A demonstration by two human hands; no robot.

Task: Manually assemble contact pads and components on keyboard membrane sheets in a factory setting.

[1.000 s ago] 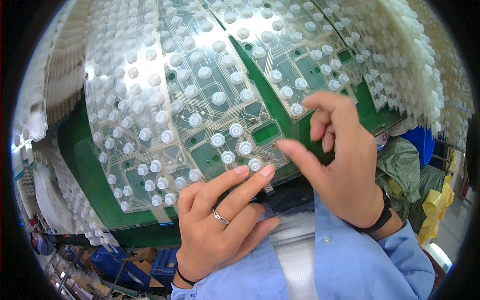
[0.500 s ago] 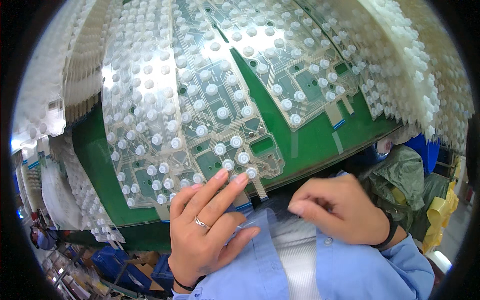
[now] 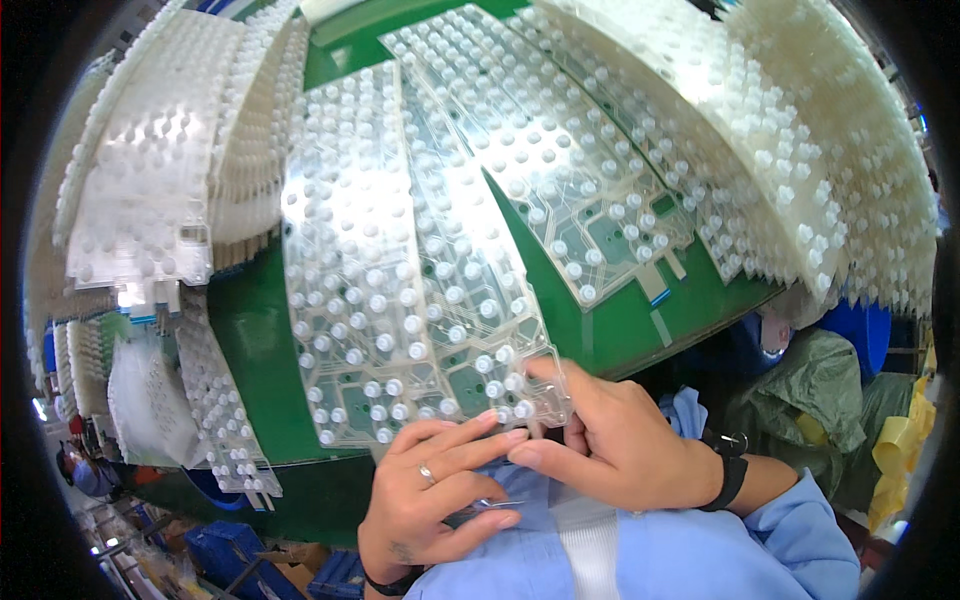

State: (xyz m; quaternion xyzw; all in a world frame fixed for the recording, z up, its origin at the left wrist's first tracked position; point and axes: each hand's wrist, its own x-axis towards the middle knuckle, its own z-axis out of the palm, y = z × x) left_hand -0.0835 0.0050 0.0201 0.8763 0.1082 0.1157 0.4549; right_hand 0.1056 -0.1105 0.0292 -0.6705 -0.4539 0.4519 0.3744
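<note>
A clear keyboard membrane (image 3: 455, 345) with printed traces and white rubber domes lies at the table's front edge. My right hand (image 3: 625, 440) has its index finger on top of its near right corner and its thumb at the lower edge, gripping that corner. My left hand (image 3: 435, 490) rests two fingertips on the near edge, beside the right thumb. A thin, pointed metal tool (image 3: 503, 502) sticks out between its thumb and curled index finger; the rest is hidden in the palm. Another membrane (image 3: 350, 300) lies overlapped at the left.
Further membranes (image 3: 600, 220) fan out at the right over the green tabletop (image 3: 250, 340). Tall stacks of membranes stand at the left (image 3: 140, 190) and right (image 3: 800, 180). Below right are a grey-green plastic bag (image 3: 805, 380) and a blue bin (image 3: 860, 330); blue crates (image 3: 225, 545) stand lower left.
My right hand has moved left and up from above my lap onto the membrane's corner. My left hand stays at the near edge. The view has shifted, showing more of the left stack.
</note>
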